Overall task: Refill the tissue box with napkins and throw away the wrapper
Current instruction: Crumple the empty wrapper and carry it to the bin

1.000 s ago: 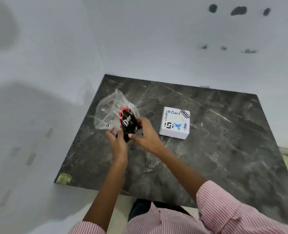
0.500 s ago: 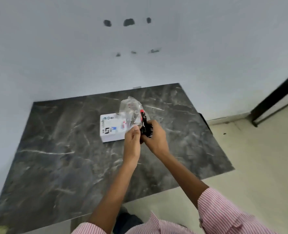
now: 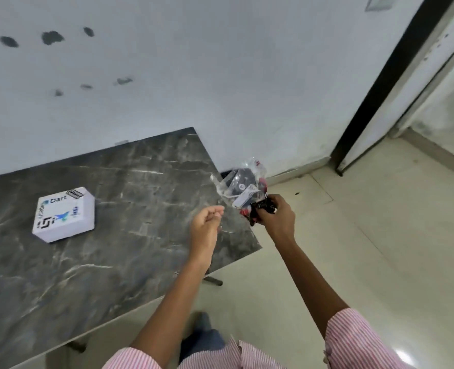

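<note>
A white tissue box [image 3: 64,213] with blue and black print lies on the dark marble table [image 3: 100,262], toward its left. My right hand [image 3: 275,216] is shut on a crumpled clear wrapper [image 3: 243,186] with black and red print, held in the air just past the table's right corner, above the floor. My left hand [image 3: 206,226] hovers over the table's right part, fingers loosely curled, holding nothing. It is a short way left of the wrapper and apart from it.
A pale wall [image 3: 194,75] runs behind the table. To the right lies a cream tiled floor [image 3: 353,249], with a dark door frame [image 3: 380,83] at the far right. A table leg [image 3: 212,280] shows under the near right edge.
The view has swung right. My left hand has let go of the wrapper and my right hand has carried it rightward off the table's edge. The box has stayed put.
</note>
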